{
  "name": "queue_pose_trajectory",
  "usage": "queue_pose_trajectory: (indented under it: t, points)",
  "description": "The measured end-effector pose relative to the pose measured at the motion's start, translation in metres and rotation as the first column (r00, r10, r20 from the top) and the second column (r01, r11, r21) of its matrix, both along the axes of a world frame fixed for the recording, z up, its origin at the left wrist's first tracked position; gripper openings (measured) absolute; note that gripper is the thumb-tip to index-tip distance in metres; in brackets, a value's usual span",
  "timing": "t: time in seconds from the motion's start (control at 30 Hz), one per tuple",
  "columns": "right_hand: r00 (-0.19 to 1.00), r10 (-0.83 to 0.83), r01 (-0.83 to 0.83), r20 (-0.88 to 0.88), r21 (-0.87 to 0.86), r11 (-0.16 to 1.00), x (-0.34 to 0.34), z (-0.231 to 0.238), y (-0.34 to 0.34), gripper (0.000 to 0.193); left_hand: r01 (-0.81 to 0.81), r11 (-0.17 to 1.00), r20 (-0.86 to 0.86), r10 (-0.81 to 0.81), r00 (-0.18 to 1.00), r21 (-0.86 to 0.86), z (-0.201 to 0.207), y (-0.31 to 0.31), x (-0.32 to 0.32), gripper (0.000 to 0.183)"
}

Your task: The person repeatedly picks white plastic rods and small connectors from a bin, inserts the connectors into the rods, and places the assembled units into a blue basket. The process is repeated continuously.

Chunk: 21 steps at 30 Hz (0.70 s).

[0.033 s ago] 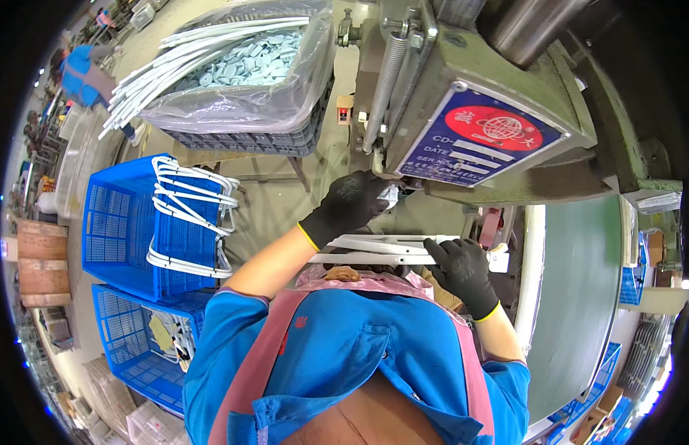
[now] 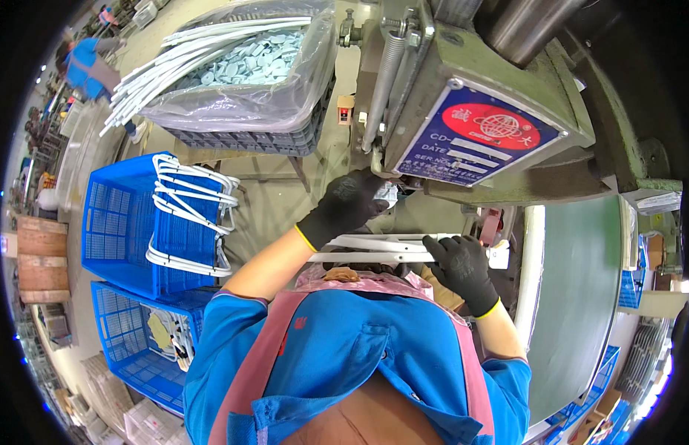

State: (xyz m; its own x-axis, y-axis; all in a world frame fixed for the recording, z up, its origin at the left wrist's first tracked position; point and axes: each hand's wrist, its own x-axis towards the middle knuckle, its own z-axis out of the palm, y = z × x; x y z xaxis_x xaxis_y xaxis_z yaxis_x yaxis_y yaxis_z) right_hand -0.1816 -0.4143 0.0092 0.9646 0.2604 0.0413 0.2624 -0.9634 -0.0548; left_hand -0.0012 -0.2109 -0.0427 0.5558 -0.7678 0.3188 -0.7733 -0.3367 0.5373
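My left hand (image 2: 348,202), in a black glove, reaches up under the front edge of the green press machine (image 2: 507,96). Its fingers are bent together beside a small whitish piece (image 2: 387,194), and the machine partly covers the fingertips. In front of my waist lie white metal tubes (image 2: 381,256), side by side, some with small holes, like parts of a folded frame. My right hand (image 2: 465,273), gloved too, closes over their right end. Their left end passes below my left wrist.
At the left, a blue crate (image 2: 122,222) carries bent white tube frames (image 2: 192,211); another blue crate (image 2: 136,363) stands nearer. A plastic-lined bin (image 2: 233,111) holds small pale parts and long white rods (image 2: 188,55). A green surface (image 2: 578,297) lies right. Another person (image 2: 84,67) stands far left.
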Motion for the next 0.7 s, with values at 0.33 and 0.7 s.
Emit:
queue_pose_trajectory:
  t: [0.33,0.7]
  points:
    - [0.933,0.116,-0.117,0.34,-0.019,0.993,0.059,-0.022,-0.021,0.055,-0.368,0.927,-0.233,0.376,0.897,0.077,0.028,0.142,0.011,0.023]
    - [0.952,0.015,-0.027,0.306,0.037,0.999,0.079,-0.062,-0.026,0.047,-0.533,0.843,-0.34,0.524,0.781,0.075,0.041,0.141,0.017,0.028]
